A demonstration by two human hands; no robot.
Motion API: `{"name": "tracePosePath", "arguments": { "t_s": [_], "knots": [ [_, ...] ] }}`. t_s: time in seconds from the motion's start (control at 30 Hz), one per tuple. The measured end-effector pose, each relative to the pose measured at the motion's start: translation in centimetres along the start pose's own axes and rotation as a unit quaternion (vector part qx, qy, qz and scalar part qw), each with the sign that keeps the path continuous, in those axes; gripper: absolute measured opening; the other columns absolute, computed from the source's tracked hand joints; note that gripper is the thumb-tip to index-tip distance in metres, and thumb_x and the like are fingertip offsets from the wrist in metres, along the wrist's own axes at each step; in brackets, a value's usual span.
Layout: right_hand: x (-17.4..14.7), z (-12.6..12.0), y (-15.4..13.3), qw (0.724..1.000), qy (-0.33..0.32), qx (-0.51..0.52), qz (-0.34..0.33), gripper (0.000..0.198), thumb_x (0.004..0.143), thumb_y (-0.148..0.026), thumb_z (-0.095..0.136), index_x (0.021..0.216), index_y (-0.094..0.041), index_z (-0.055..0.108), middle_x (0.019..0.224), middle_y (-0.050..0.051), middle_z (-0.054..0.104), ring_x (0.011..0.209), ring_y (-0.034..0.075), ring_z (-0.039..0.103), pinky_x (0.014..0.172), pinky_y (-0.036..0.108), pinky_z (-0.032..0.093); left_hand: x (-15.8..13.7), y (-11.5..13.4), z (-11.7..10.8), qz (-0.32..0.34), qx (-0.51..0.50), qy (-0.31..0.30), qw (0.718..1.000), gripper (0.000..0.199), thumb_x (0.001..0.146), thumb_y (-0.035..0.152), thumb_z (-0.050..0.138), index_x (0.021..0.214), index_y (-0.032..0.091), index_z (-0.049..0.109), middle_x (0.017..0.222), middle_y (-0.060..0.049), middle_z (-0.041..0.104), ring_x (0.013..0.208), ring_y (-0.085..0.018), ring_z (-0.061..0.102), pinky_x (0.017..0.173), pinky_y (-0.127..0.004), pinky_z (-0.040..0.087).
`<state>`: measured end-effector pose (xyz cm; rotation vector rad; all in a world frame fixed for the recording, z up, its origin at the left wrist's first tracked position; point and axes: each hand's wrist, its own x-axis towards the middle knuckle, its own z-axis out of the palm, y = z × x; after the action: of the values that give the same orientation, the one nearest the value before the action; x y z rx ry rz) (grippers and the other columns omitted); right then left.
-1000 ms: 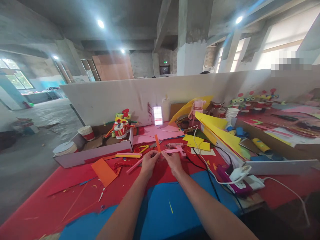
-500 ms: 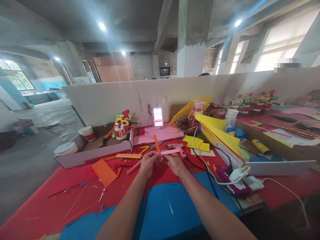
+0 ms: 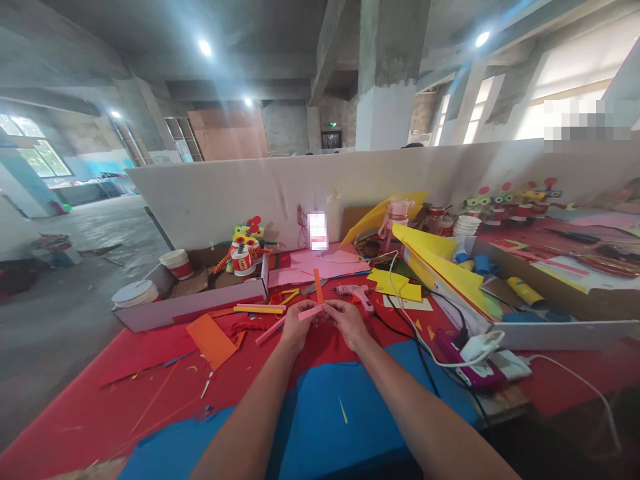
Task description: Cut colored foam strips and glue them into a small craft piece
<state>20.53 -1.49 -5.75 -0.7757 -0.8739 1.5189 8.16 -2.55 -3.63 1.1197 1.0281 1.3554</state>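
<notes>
An orange paper strip (image 3: 319,285) stands up from between my fingertips, pointing away from me. A pink paper strip (image 3: 311,313) crosses its lower end and points left over the fingers of my left hand (image 3: 296,328). That hand is closed, pinching the strips where they meet. From the other side, my right hand (image 3: 349,325) pinches the same join with thumb and finger. The part between the fingertips is partly hidden. Just beyond my right hand lies a pink glue gun (image 3: 356,293) on the red tabletop. Pink and yellow strips (image 3: 259,309) lie left of my left hand.
An open box (image 3: 200,305) with paper cups and a paper-cup figure (image 3: 244,257) stands at left. Another box (image 3: 565,337) of coloured paper and rolls is at right. Cables run past a purple power strip (image 3: 467,367). An orange sheet (image 3: 213,339) lies front left.
The pink strip has swung from pointing right over my right hand to pointing left over my left hand. The orange strip still points away. The view has shifted slightly.
</notes>
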Motion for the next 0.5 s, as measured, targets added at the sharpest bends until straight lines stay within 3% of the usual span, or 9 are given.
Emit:
{"name": "tracePosePath", "arguments": {
  "t_s": [0.33,0.5],
  "knots": [
    [0.38,-0.34,0.34,0.987,0.059,-0.112,-0.103,0.027,0.064,-0.043,0.074,0.074,-0.018,0.075,0.058,0.001,0.066,0.056,0.015,0.056,0.060,0.028,0.044,-0.10,0.09,0.21,0.009,0.013,-0.019,1.000,0.022,0.064,0.035,0.073,0.063,0.014,0.067,0.059,-0.004,0.065,0.054,-0.012,0.052,0.054,-0.023,0.039],
    [0.69,-0.55,0.61,0.987,0.098,-0.083,-0.100,0.028,0.062,-0.042,0.074,0.074,-0.017,0.073,0.056,-0.001,0.063,0.055,0.014,0.055,0.058,0.027,0.042,-0.03,-0.21,0.45,0.012,0.025,-0.047,0.998,0.026,0.066,0.036,0.074,0.057,0.014,0.064,0.056,-0.003,0.060,0.053,-0.011,0.049,0.054,-0.024,0.038]
  ]
}}
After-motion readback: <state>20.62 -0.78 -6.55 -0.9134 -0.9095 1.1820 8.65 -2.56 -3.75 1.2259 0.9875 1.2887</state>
